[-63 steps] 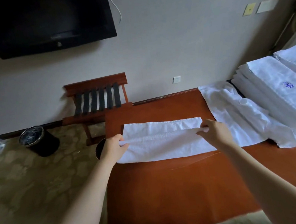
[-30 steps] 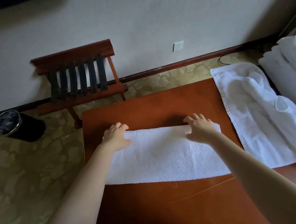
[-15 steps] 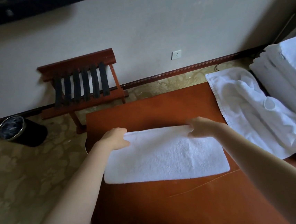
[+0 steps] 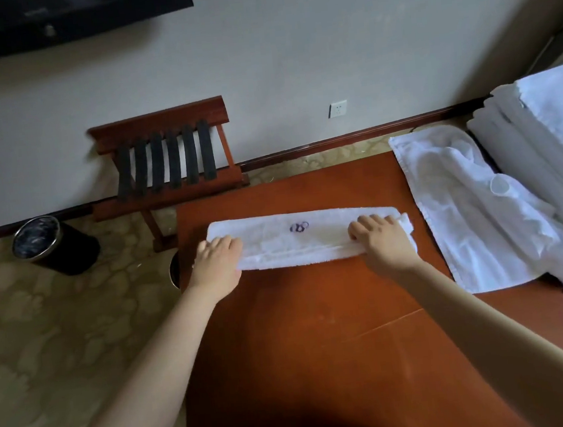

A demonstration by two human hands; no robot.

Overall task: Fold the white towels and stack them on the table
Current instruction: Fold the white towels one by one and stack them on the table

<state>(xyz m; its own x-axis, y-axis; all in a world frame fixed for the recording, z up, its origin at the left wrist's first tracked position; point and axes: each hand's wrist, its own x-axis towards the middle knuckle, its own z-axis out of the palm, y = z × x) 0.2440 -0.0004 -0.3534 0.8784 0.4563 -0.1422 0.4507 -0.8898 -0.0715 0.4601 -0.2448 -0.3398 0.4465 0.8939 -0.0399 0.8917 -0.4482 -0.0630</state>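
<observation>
A black waste bin (image 4: 53, 245) stands on the floor at far left, with a wooden luggage rack (image 4: 165, 162) against the wall to its right. The left hand (image 4: 217, 259) lies with its fingers flat on the left end of the folded white towel (image 4: 296, 243), a narrow strip across the worktop (image 4: 320, 347). The right hand (image 4: 380, 240) presses its right end the same way. Loose towels (image 4: 473, 215) lie farther right, beside a folded stack (image 4: 548, 139).

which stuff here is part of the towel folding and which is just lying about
Job: folded towel under left hand and right hand; loose towel; towel stack; table.
Lying about: luggage rack; bin; television; wall socket.
</observation>
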